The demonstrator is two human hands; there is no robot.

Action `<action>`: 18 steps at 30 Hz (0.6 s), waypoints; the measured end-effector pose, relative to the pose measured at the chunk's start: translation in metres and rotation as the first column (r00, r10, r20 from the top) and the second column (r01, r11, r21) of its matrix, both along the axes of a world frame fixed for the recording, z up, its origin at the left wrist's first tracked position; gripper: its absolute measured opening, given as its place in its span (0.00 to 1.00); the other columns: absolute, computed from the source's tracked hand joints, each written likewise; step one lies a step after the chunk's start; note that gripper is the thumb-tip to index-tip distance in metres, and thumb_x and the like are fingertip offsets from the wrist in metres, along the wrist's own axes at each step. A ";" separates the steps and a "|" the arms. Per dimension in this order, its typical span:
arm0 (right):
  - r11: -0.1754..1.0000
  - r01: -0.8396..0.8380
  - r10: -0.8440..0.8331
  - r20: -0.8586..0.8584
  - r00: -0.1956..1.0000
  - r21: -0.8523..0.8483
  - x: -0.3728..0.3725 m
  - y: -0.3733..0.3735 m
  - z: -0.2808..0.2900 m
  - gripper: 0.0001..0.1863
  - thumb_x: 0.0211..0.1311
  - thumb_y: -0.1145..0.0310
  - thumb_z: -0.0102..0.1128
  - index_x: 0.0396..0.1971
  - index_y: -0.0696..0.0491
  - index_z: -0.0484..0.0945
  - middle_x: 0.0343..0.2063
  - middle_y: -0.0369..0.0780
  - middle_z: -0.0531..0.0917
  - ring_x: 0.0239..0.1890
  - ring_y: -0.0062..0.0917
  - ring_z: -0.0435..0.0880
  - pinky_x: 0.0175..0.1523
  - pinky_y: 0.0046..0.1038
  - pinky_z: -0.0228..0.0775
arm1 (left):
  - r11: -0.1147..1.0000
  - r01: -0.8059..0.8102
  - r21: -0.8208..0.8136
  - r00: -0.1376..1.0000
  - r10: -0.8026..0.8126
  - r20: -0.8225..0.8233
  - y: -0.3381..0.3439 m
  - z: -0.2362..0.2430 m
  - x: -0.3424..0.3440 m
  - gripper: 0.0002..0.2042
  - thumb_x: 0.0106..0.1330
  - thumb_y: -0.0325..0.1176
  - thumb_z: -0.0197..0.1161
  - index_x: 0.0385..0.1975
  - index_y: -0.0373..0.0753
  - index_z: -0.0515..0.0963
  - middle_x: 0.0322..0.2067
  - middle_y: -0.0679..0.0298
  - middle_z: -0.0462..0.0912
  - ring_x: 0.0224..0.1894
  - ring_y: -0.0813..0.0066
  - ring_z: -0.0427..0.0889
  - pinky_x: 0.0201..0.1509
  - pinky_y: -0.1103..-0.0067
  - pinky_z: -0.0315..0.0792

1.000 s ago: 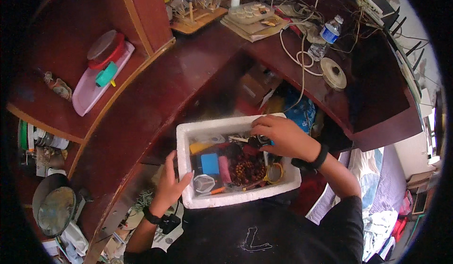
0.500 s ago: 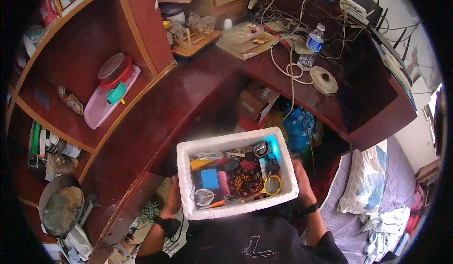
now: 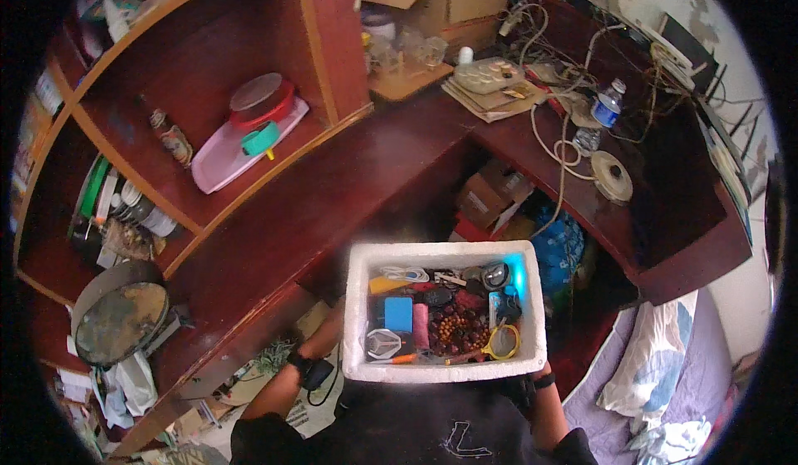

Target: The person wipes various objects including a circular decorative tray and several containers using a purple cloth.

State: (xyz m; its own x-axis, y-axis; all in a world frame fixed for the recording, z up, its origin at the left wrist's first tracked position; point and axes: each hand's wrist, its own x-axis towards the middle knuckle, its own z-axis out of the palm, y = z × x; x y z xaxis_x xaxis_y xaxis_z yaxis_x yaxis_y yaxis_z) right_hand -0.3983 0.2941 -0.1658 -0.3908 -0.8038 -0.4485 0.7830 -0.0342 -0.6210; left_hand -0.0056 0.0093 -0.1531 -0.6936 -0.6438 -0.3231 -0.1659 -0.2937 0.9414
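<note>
A white foam box (image 3: 360, 315) is held in front of my body by both hands. My left hand (image 3: 326, 334) grips its left side, and my right hand (image 3: 544, 369) is at its lower right, mostly covered by the box. The fingers of both hands are hidden behind its walls. Inside lie a blue block (image 3: 398, 314), a pink roll (image 3: 420, 326), brown beads (image 3: 455, 326), a yellow-rimmed round magnifier (image 3: 503, 342), a shiny round item (image 3: 495, 276), an orange-handled tool (image 3: 401, 359) and a white cable (image 3: 404, 274). Blue light glows at the far right corner.
A dark red desk (image 3: 357, 182) curves ahead, bearing a water bottle (image 3: 609, 108), a round lid (image 3: 611, 177), tangled cables and a cardboard box (image 3: 475, 0). Shelves on the left hold a pink tray (image 3: 218, 164). A round pan (image 3: 120, 319) stands at left; a bed (image 3: 698, 357) at right.
My view has turned left, so the desk and shelves sit farther right. The foam box has moved along with me, still in both hands, and now looks more level.
</note>
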 end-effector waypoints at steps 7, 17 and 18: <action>0.998 -0.030 0.036 -0.090 0.995 0.062 0.008 -0.013 0.004 0.19 0.80 0.60 0.49 0.62 0.53 0.72 0.48 0.37 0.81 0.48 0.25 0.81 0.55 0.29 0.76 | 0.973 0.174 -0.154 0.955 -0.128 0.267 -0.013 -0.091 0.051 0.22 0.74 0.37 0.62 0.62 0.33 0.74 0.57 0.60 0.80 0.54 0.71 0.79 0.61 0.73 0.75; 0.994 -0.109 0.110 -0.362 0.926 0.022 0.010 -0.010 0.082 0.19 0.77 0.63 0.53 0.62 0.54 0.73 0.50 0.38 0.82 0.51 0.26 0.81 0.57 0.30 0.75 | 0.961 0.131 -0.243 0.943 -0.045 0.330 0.034 0.032 0.089 0.21 0.73 0.38 0.62 0.61 0.33 0.75 0.56 0.59 0.80 0.54 0.67 0.78 0.63 0.71 0.72; 0.992 -0.128 0.118 -0.390 0.913 -0.002 0.010 -0.014 0.094 0.19 0.77 0.64 0.54 0.62 0.55 0.73 0.50 0.39 0.82 0.51 0.26 0.81 0.58 0.30 0.75 | 0.964 0.137 -0.229 0.938 -0.052 0.342 0.041 0.081 0.078 0.21 0.74 0.37 0.60 0.62 0.33 0.73 0.57 0.58 0.79 0.56 0.67 0.76 0.64 0.71 0.71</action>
State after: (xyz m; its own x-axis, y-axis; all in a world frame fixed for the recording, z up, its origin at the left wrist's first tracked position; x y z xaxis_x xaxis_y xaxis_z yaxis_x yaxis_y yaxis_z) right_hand -0.3882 0.2802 -0.0716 -0.4271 -0.8662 -0.2593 0.4794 0.0262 -0.8772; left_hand 0.0729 0.0499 -0.0724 -0.6360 -0.6691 -0.3846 -0.4951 -0.0285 0.8684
